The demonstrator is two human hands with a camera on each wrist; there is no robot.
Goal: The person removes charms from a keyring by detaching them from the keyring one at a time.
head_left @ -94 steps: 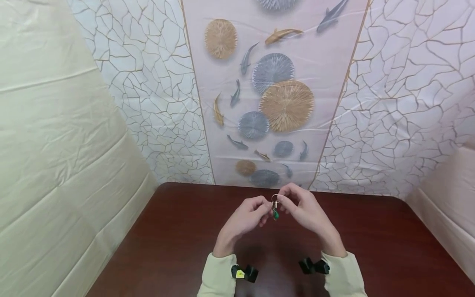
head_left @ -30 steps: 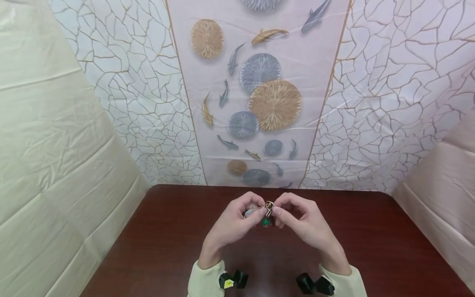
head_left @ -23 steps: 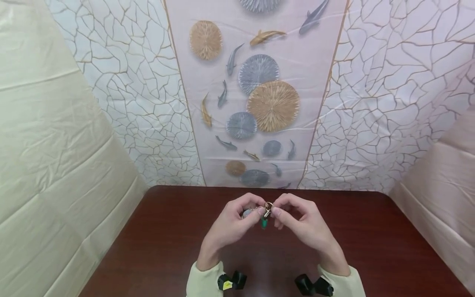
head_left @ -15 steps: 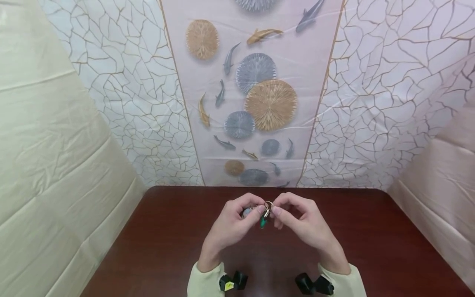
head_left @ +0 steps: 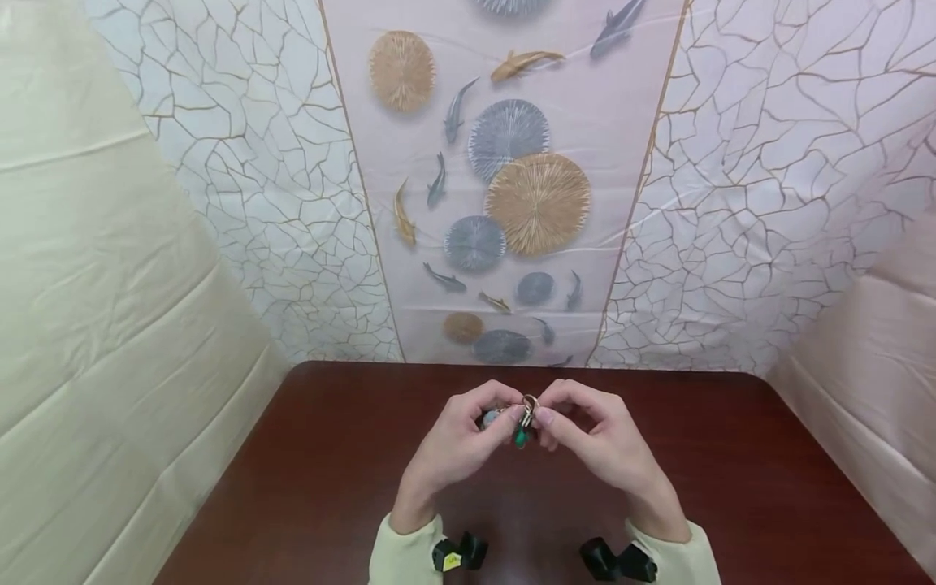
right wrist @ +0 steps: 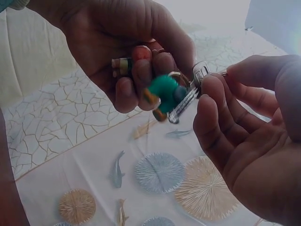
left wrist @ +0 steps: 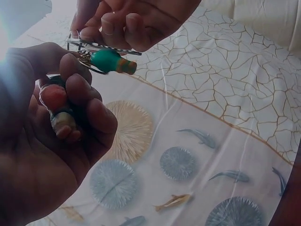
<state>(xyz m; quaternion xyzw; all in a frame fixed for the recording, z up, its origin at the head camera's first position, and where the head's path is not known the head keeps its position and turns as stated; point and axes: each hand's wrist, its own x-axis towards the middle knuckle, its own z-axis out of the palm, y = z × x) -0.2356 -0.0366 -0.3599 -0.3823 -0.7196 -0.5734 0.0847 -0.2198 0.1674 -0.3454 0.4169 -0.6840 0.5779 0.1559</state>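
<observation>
Both hands meet over the table around a metal key ring [head_left: 530,399] in the head view. My left hand [head_left: 452,435] pinches beside the ring with thumb and forefinger. Its curled fingers hold a small charm figure [left wrist: 55,98] with a red part and pale feet, partly hidden in the palm. My right hand [head_left: 603,431] pinches the ring's other side between thumb and forefinger. A green charm figure [right wrist: 162,93] with orange feet dangles between the hands. Next to it hangs a slim, ridged metal piece [right wrist: 185,106] that looks like a key.
A dark red-brown table [head_left: 329,471] lies under the hands. Behind it hangs a cloth backdrop [head_left: 453,179] printed with fish and round shapes. Cream fabric [head_left: 110,325] walls in the left side, and similar fabric [head_left: 870,349] the right. Black wrist cameras sit at both cuffs.
Since the oldest frame, both hands have shifted slightly left in view, and a pale charm now shows inside the left hand. Over the last second the hands barely move while the green charm swings a little.
</observation>
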